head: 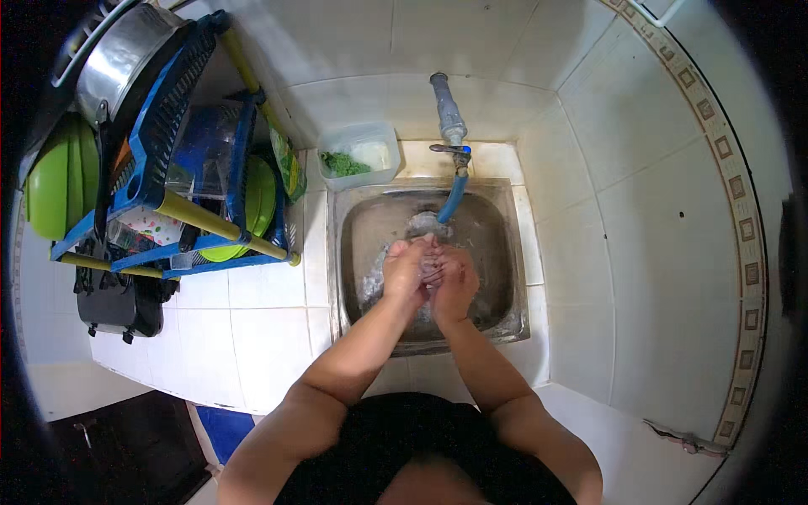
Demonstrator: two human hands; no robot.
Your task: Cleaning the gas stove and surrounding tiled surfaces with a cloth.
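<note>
My left hand [403, 268] and my right hand [457, 278] are pressed together over the stainless steel sink [499, 249], wet, with their fingers folded into each other. Whether anything lies between the palms is hidden. Just beyond the fingertips, a blue hose [452, 201] hangs from the grey pipe tap [449, 113], its end pointing down into the basin. The tap handle [449, 149] lies crosswise. Whitish water or suds [372, 278] show on the basin floor left of my hands.
A clear plastic container [387, 172] holding a green scouring pad stands behind the sink. To the left, a blue dish rack [148, 139] carries a metal pot [129, 53], green bowls [53, 180] and a black lidded box [120, 303]. A tiled wall [581, 252] rises close on the right.
</note>
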